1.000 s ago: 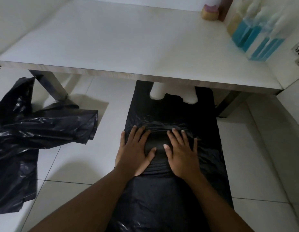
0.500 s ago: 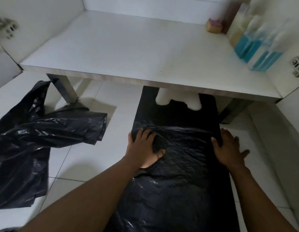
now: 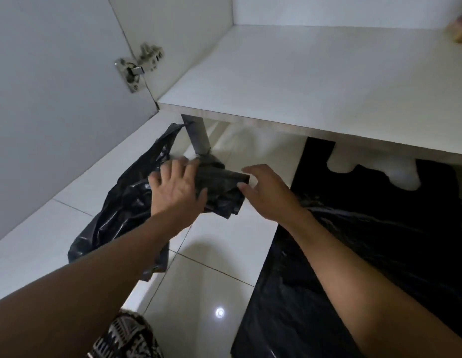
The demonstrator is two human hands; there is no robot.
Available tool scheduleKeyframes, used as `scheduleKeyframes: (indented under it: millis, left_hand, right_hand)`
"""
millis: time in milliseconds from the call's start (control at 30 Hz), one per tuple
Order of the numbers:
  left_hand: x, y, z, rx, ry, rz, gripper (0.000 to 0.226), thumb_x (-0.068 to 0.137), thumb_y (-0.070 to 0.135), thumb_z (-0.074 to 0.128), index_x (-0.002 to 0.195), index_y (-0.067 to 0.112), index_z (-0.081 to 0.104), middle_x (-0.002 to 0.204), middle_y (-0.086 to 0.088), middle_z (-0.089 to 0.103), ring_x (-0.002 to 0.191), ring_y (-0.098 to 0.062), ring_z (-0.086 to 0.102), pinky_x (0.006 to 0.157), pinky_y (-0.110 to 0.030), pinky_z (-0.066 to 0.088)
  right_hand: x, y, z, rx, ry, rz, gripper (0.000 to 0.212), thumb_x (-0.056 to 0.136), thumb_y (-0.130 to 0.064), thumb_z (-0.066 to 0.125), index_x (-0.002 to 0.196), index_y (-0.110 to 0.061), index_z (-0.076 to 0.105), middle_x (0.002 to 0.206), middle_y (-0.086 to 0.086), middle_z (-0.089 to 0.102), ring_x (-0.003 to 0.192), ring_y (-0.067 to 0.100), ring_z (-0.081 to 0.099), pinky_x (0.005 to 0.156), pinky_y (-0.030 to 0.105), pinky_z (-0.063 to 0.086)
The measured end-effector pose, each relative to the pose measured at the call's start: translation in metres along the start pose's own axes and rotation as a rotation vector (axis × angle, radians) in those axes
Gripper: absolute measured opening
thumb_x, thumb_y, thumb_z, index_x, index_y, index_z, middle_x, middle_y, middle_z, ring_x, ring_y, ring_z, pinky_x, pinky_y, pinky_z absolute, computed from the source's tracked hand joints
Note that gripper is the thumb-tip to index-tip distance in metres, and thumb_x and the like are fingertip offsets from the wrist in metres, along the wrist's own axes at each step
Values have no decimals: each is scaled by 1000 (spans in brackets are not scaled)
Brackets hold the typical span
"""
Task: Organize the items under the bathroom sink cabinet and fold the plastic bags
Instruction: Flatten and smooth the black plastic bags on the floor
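Left hand spread flat on the crumpled black bag; right hand, fingers loose, just beside it, maybe touching. Flat bag lies alongside.

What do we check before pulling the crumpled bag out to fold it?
1. Left hand grip: not ok; it lies spread on the crumpled black bag, not closed round it.
2. Right hand: ok, open; contact with the bag's corner: cannot tell.
3. Bag edge by the cabinet leg, snagged or free: cannot tell.
4. Flattened black bag: ok; spread on the floor, apart from the crumpled one.
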State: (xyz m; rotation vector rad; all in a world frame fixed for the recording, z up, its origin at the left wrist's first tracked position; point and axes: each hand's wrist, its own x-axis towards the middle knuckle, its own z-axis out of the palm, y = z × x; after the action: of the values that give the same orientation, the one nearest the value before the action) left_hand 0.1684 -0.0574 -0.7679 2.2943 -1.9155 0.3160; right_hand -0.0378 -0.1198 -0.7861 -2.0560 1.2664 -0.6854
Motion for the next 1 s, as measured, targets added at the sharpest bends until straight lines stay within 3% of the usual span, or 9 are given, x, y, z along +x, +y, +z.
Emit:
scheduleKeyframes:
  millis: [100,167,300,467,600,767,833,933,1000]
  left_hand:
    - [10,-37,3,63,-174,-88,60,92,41,58,147,28,39,142,-2,45,129,-29,36,105,-51,28]
    - [13,-53,7,67,-204,-108,42,94,30,53,135,30,54,129,0,57,120,-28,44,100,-49,29]
    - [19,-61,12,-42,-11,-37,21,95,28,56,108,22,71,109,-4,63,106,-33,51,93,-49,31]
    - [37,-38,-7,-205,111,58,20,98,31,51,104,23,69,101,0,70,92,-30,64,85,-42,44]
    - [54,-20,-36,-242,25,-5,29,97,51,52,102,28,68,95,-2,71,90,-33,65,71,-36,47]
    - [65,-13,-63,-225,123,33,49,103,54,38,90,22,73,115,-5,59,113,-33,47,92,-48,37]
    - [67,-13,-71,-310,186,17,53,106,49,34,77,16,65,102,-9,58,103,-36,50,87,-47,39]
    - [65,-1,-85,-656,167,-13,55,108,44,35,63,12,39,65,-8,44,63,-28,46,60,-36,35]
    - [63,12,-93,-939,106,-153,56,106,46,39,63,12,50,63,-4,51,60,-21,46,59,-30,39]
  right_hand:
    - [26,-14,31,-49,-160,28,67,92,-34,63,151,-27,29,145,3,44,126,24,49,100,40,46]
    - [32,-15,45,-113,-225,37,68,90,-29,63,149,-32,29,133,3,56,115,27,58,89,43,52]
    - [31,-11,55,-87,-184,26,9,94,-23,52,95,-23,62,91,-1,64,84,24,61,69,39,52]
    - [18,-9,47,221,-175,81,39,103,-32,44,69,-13,48,65,5,53,64,23,54,62,35,41]
    - [16,-16,15,760,-10,327,46,97,-51,47,90,-9,66,87,11,72,87,29,70,82,54,57]
    - [10,-9,-39,1387,67,458,49,99,-56,40,108,-15,65,89,4,69,77,20,67,73,34,54]
    - [1,-10,-48,1398,57,465,58,96,-61,41,124,-14,61,98,7,69,86,23,69,82,40,55]
    - [-12,-12,-46,1278,-38,465,54,98,-57,40,128,-17,61,109,6,70,106,25,66,97,53,49]
    - [-20,-14,-46,1220,-62,460,40,102,-44,41,125,-19,63,112,2,70,110,24,65,99,54,47]
